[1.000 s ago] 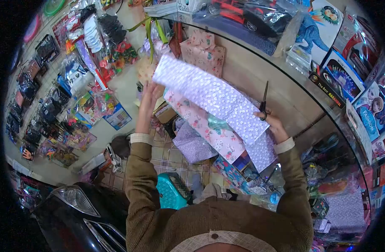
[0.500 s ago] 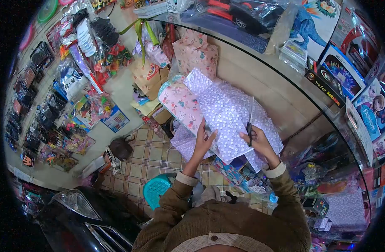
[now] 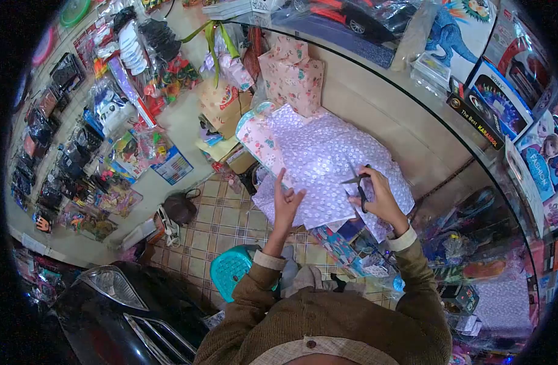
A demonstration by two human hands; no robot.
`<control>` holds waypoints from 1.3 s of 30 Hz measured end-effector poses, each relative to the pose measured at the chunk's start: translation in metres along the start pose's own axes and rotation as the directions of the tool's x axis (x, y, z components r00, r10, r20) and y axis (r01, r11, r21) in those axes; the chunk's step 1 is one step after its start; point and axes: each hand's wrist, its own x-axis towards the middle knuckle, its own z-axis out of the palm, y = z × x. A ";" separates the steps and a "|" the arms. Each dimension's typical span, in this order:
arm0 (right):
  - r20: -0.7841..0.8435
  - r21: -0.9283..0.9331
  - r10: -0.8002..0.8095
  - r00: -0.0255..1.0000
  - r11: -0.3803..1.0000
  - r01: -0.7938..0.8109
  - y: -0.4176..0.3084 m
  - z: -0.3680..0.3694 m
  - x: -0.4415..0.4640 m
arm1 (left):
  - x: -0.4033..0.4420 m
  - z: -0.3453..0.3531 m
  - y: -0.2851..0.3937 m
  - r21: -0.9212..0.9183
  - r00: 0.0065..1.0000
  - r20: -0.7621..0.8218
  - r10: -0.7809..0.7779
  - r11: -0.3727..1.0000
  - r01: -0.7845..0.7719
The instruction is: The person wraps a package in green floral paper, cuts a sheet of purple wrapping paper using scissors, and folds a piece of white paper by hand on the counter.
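Note:
A sheet of purple wrapping paper with small white flowers (image 3: 327, 152) lies spread in front of me. Its left part covers some of a pink floral paper (image 3: 254, 143). My right hand (image 3: 382, 202) grips a pair of black-handled scissors (image 3: 362, 188) over the paper's right side. The scissor blades are apart and point left. At the paper's lower left edge is my left hand (image 3: 286, 205), with thumb and index finger stretched apart and nothing held. Whether it touches the paper I cannot tell.
A glass counter (image 3: 406, 97) with boxed toys curves along the right. Behind the paper stands a pink floral bag (image 3: 291, 79). A teal stool (image 3: 230, 271) is on the tiled floor, near a black motorcycle (image 3: 127, 310). Packaged goods (image 3: 78, 152) hang at left.
The scissors have swung from pointing up with blades together to pointing left with blades apart. My left hand has moved slightly left and down, its fingers now spread. The view has shifted slightly.

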 end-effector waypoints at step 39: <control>-0.920 -0.130 -0.190 0.344 0.973 0.188 -0.061 -0.056 -0.056 | 0.101 0.063 0.006 0.816 0.913 0.117 0.391 0.486 -0.313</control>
